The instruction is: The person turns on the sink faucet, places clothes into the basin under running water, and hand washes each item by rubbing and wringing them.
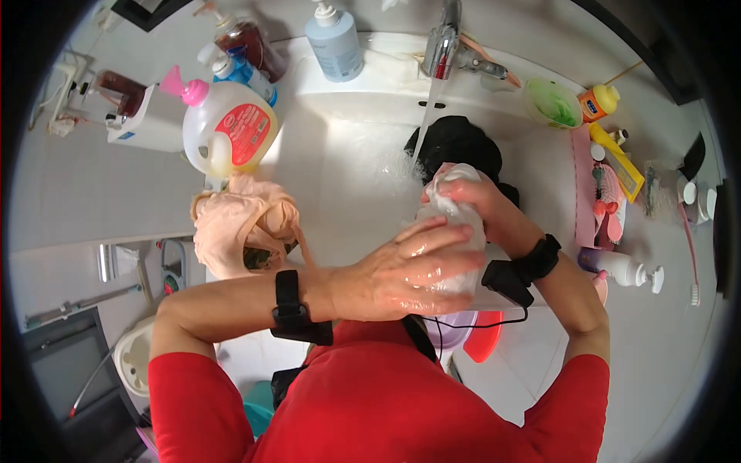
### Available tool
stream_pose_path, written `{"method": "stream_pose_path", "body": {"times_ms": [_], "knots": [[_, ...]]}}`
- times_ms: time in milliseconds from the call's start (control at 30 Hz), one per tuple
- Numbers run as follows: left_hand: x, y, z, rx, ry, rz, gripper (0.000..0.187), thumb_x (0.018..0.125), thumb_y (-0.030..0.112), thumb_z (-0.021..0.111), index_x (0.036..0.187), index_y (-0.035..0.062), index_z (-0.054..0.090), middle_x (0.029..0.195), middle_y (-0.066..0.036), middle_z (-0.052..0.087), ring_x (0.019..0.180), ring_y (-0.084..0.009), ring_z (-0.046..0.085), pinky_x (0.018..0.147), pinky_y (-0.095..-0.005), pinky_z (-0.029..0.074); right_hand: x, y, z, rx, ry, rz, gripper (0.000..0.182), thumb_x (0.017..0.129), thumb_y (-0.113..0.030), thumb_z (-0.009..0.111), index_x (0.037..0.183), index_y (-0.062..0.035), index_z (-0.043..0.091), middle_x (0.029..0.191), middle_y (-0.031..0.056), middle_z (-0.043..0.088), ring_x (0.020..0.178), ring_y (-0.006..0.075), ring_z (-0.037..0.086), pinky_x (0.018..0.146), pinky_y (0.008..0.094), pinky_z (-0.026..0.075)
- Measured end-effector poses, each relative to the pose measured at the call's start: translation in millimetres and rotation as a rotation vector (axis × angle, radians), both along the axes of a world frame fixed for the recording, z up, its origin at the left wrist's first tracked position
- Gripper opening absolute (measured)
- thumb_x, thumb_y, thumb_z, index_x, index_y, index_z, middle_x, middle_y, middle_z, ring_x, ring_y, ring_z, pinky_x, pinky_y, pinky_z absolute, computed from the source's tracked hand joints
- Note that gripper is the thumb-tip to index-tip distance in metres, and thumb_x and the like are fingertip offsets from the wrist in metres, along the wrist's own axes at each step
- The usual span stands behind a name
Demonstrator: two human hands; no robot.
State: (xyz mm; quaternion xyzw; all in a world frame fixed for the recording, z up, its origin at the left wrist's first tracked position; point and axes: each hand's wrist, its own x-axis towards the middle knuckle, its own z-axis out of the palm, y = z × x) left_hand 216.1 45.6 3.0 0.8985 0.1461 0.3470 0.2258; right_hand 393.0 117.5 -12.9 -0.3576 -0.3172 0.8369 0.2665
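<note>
Over the front right of the white sink (320,174), both hands are on a bunched, wet white cloth (455,202). My left hand (405,270) has its fingers curled across the cloth's lower part, with suds on the skin. Higher up, my right hand (477,193) grips the cloth's top end, its fingers partly hidden by the fabric. Water runs from the tap (442,50) into the basin just behind the hands. A dark wet cloth (455,147) lies in the basin beyond my right hand, under the stream.
A peach cloth (243,224) is heaped on the sink's left edge, beside a large pump bottle (231,127). A pale blue pump bottle (334,42) stands on the back ledge. To the right are a green soap dish (552,103), a yellow tube (617,162) and a white bottle (617,266).
</note>
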Motion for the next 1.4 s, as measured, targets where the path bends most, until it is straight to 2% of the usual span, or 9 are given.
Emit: {"method": "stream_pose_path", "body": {"times_ms": [233, 600, 767, 867, 967, 1067, 1133, 1300, 1400], "knots": [[9.9, -0.8, -27.5, 0.218, 0.073, -0.081, 0.007, 0.058, 0.016, 0.059, 0.059, 0.0123, 0.053, 0.097, -0.003, 0.054, 0.104, -0.0266, 0.047, 0.092, -0.0403, 0.037, -8.8, 4.6, -14.5, 0.266, -0.333, 0.232, 0.016, 0.066, -0.010, 0.063, 0.077, -0.0019, 0.056, 0.073, 0.0042, 0.057, 0.068, 0.0114, 0.053, 0.062, 0.0256, 0.044], [13.4, 6.5, -41.6, 0.226, 0.499, -0.309, 0.006, 0.062, 0.019, 0.056, 0.057, 0.0155, 0.054, 0.093, -0.001, 0.052, 0.103, -0.0251, 0.045, 0.093, -0.0348, 0.035, -15.2, -7.6, -50.0, 0.601, -0.644, 0.184, 0.015, 0.061, -0.008, 0.063, 0.072, -0.0018, 0.056, 0.065, 0.0010, 0.053, 0.062, 0.0100, 0.050, 0.056, 0.0250, 0.040], [0.3, 1.7, -42.5, 0.276, 0.524, -0.246, 0.008, 0.063, 0.019, 0.059, 0.060, 0.0141, 0.054, 0.107, -0.005, 0.051, 0.115, -0.0295, 0.040, 0.100, -0.0361, 0.032, -4.3, -13.2, -51.5, 0.499, -0.424, -0.067, 0.017, 0.067, -0.010, 0.060, 0.082, -0.0013, 0.057, 0.074, 0.0050, 0.057, 0.069, 0.0128, 0.052, 0.063, 0.0269, 0.044], [-17.3, -15.0, -16.6, 0.180, 0.319, -0.019, 0.022, 0.068, 0.017, 0.064, 0.089, 0.0128, 0.060, 0.125, -0.011, 0.042, 0.126, -0.0356, 0.030, 0.105, -0.0406, 0.027, 0.3, -25.8, -39.1, 0.425, -0.153, -0.304, 0.030, 0.080, -0.014, 0.053, 0.107, -0.0022, 0.057, 0.104, 0.0068, 0.054, 0.095, 0.0133, 0.051, 0.083, 0.0265, 0.042], [-34.8, -26.8, -5.3, -0.350, -0.055, 0.579, 0.068, 0.080, 0.017, 0.063, 0.136, 0.0060, 0.026, 0.136, -0.016, 0.032, 0.129, -0.0310, 0.025, 0.106, -0.0396, 0.023, -18.1, -45.8, -1.7, 0.399, -0.238, -0.256, 0.032, 0.086, -0.018, 0.049, 0.114, -0.0019, 0.055, 0.123, 0.0089, 0.047, 0.107, 0.0147, 0.047, 0.092, 0.0260, 0.035], [-76.8, -37.0, 15.2, -0.784, -0.458, 0.807, 0.063, 0.078, 0.017, 0.064, 0.131, 0.0023, 0.033, 0.121, -0.014, 0.046, 0.113, -0.0204, 0.044, 0.098, -0.0330, 0.034, -41.7, -61.2, 25.5, 0.639, -0.349, -0.235, 0.029, 0.087, -0.019, 0.050, 0.109, -0.0016, 0.057, 0.131, 0.0115, 0.042, 0.111, 0.0165, 0.046, 0.094, 0.0268, 0.034], [-106.1, -49.2, 39.0, -0.797, -0.680, 0.782, 0.060, 0.079, 0.015, 0.063, 0.130, 0.0010, 0.033, 0.113, -0.010, 0.050, 0.105, -0.0150, 0.047, 0.092, -0.0273, 0.037, -60.7, -70.0, 49.5, 0.999, -0.237, -0.223, 0.025, 0.087, -0.018, 0.051, 0.104, -0.0018, 0.059, 0.129, 0.0120, 0.044, 0.110, 0.0176, 0.047, 0.094, 0.0282, 0.034], [-176.4, -79.0, 94.7, -0.330, -0.826, 0.932, 0.058, 0.078, 0.015, 0.064, 0.127, 0.0020, 0.037, 0.116, -0.011, 0.047, 0.102, -0.0184, 0.050, 0.090, -0.0295, 0.040, -124.2, -100.9, 85.3, 1.325, -0.224, -0.202, 0.020, 0.083, -0.017, 0.057, 0.097, -0.0031, 0.060, 0.124, 0.0136, 0.048, 0.108, 0.0216, 0.049, 0.090, 0.0321, 0.039], [-209.3, -85.8, 32.2, -0.343, -0.668, 1.105, 0.064, 0.073, 0.019, 0.070, 0.126, 0.0028, 0.038, 0.118, -0.012, 0.047, 0.109, -0.0195, 0.046, 0.093, -0.0316, 0.037, -132.2, -98.6, 34.2, 1.522, -0.552, 0.030, 0.023, 0.076, -0.018, 0.063, 0.094, -0.0043, 0.060, 0.122, 0.0146, 0.049, 0.107, 0.0286, 0.050, 0.090, 0.0354, 0.039]]}}
